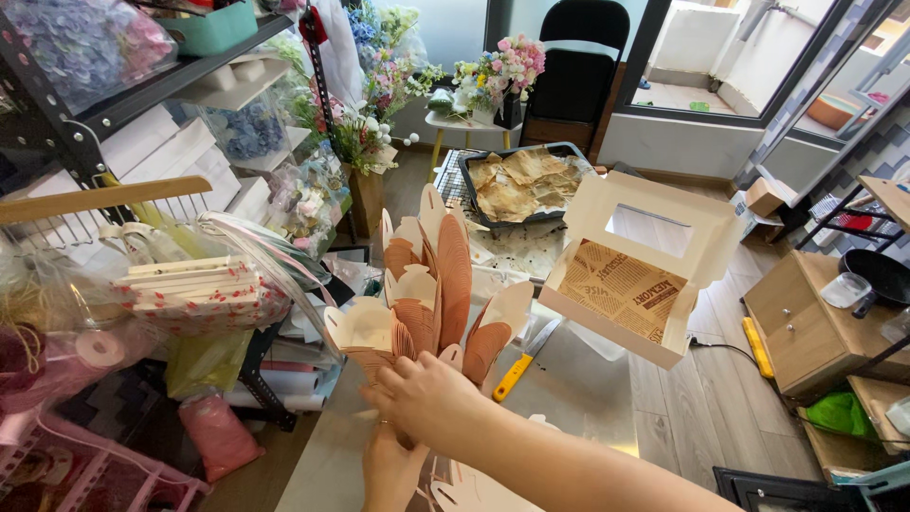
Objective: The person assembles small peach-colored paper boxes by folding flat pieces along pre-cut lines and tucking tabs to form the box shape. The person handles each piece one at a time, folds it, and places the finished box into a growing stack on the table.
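Both my hands are low in the head view, around a stack of flat orange-and-cream petal-shaped paper box blanks (431, 284) that stands up like a fan. My right hand (431, 398) crosses in from the lower right and grips the blanks at their base. My left hand (391, 469) sits just beneath it, closed on the lower part of the same blanks. More cream cut-outs (474, 493) lie under my forearm. An open cream window box (640, 275) with printed brown paper lining stands to the right on the table.
A yellow-handled knife (517, 372) lies on the table beside the blanks. A dark baking tray (526, 180) with pastry sheets sits behind. Shelves of wrapping and ribbon (190, 294) crowd the left, flowers (502, 66) and a black chair (578, 57) stand at the back, and a wooden cabinet (806, 322) stands right.
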